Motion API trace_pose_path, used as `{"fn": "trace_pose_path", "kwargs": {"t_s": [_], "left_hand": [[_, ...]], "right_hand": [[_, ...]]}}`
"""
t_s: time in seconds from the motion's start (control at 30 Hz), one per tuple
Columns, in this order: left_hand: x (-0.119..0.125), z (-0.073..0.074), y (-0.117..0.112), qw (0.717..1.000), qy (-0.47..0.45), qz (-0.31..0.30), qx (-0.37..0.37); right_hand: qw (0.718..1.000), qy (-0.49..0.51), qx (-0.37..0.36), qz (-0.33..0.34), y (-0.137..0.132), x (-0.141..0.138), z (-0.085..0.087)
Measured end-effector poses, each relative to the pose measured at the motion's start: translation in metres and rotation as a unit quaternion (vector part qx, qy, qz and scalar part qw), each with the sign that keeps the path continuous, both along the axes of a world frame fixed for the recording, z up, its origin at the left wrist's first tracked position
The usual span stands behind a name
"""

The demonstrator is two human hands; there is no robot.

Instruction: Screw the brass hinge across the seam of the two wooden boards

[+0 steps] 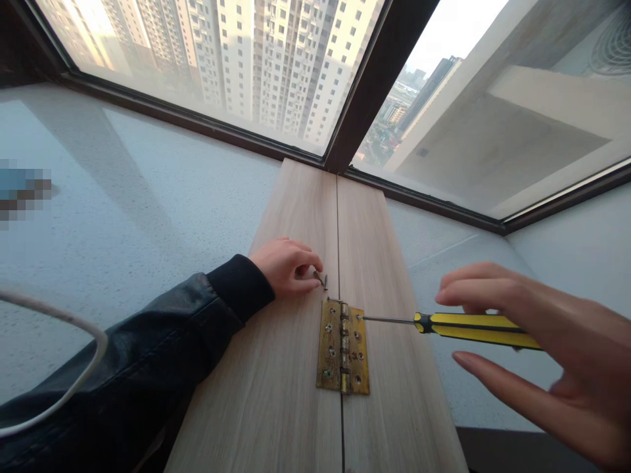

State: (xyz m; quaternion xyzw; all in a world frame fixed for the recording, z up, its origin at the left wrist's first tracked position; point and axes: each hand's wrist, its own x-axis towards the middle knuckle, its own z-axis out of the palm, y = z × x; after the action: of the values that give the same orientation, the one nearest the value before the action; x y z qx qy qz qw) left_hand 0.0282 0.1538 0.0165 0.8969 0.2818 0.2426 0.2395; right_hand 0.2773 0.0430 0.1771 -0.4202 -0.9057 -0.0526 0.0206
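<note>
A brass hinge (344, 348) lies unfolded across the seam between two pale wooden boards, with screws in its holes. My left hand (290, 266) rests on the left board just above the hinge, thumb and index finger curled round a small screw (318, 278). Another screw (326, 282) is beside these fingertips. A yellow and black screwdriver (473, 326) runs level from my right hand (552, 355), its tip at the upper screw of the hinge's right leaf. The handle's end sits against this hand, loosely held, with the thumb lifted away and the fingers stretched along it.
The left board (246, 387) and right board (389, 368) reach to the dark window frame (340, 141). A white speckled surface (162, 177) lies at left. A white cable (64, 315) loops over my left sleeve. A blurred blue object (22, 184) is at the left edge.
</note>
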Motion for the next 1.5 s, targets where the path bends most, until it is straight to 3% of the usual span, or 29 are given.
{"fn": "trace_pose_path", "kwargs": {"t_s": [0.07, 0.17, 0.3, 0.43, 0.53, 0.67, 0.8, 0.93, 1.07, 1.23, 1.37, 1.5], "left_hand": [[0.0, 0.0, 0.0, 1.0, 0.002, 0.0, 0.001], [-0.001, 0.001, 0.0, 1.0, 0.007, 0.0, 0.0], [-0.001, 0.002, -0.001, 1.0, 0.009, -0.001, -0.003], [0.0, 0.001, 0.0, 1.0, 0.008, -0.001, -0.005], [0.0, 0.001, 0.0, 1.0, 0.007, 0.0, -0.003], [0.0, 0.0, 0.0, 1.0, 0.006, -0.002, 0.0], [0.0, 0.001, 0.0, 1.0, 0.007, 0.0, -0.001], [-0.001, 0.002, -0.001, 1.0, 0.007, -0.001, -0.002], [-0.001, 0.002, -0.001, 1.0, 0.008, 0.0, -0.001], [0.0, 0.002, -0.001, 1.0, 0.01, 0.0, -0.002], [0.0, 0.003, -0.001, 1.0, 0.011, 0.003, -0.006], [0.0, 0.003, -0.001, 1.0, 0.01, 0.001, -0.006]], "right_hand": [[1.0, -0.009, -0.01, 0.007, 0.0, 0.001, 0.0], [0.997, -0.044, 0.065, -0.001, 0.001, 0.004, -0.001], [1.0, -0.024, 0.018, 0.008, 0.002, 0.006, -0.002], [0.998, -0.031, 0.054, -0.006, 0.003, 0.006, -0.003], [1.0, -0.011, 0.0, 0.003, 0.004, 0.007, -0.004], [0.998, -0.038, 0.051, -0.014, 0.004, 0.011, -0.005], [1.0, -0.016, -0.017, -0.013, 0.004, 0.012, -0.007], [0.999, -0.013, 0.032, -0.007, 0.002, 0.007, -0.006], [1.0, 0.013, 0.004, -0.005, 0.002, 0.007, -0.005], [0.998, -0.035, 0.052, -0.017, 0.003, 0.005, -0.006], [1.0, -0.001, 0.003, 0.011, 0.0, 0.007, -0.006], [0.998, -0.029, 0.048, -0.014, -0.003, 0.009, -0.004]]}}
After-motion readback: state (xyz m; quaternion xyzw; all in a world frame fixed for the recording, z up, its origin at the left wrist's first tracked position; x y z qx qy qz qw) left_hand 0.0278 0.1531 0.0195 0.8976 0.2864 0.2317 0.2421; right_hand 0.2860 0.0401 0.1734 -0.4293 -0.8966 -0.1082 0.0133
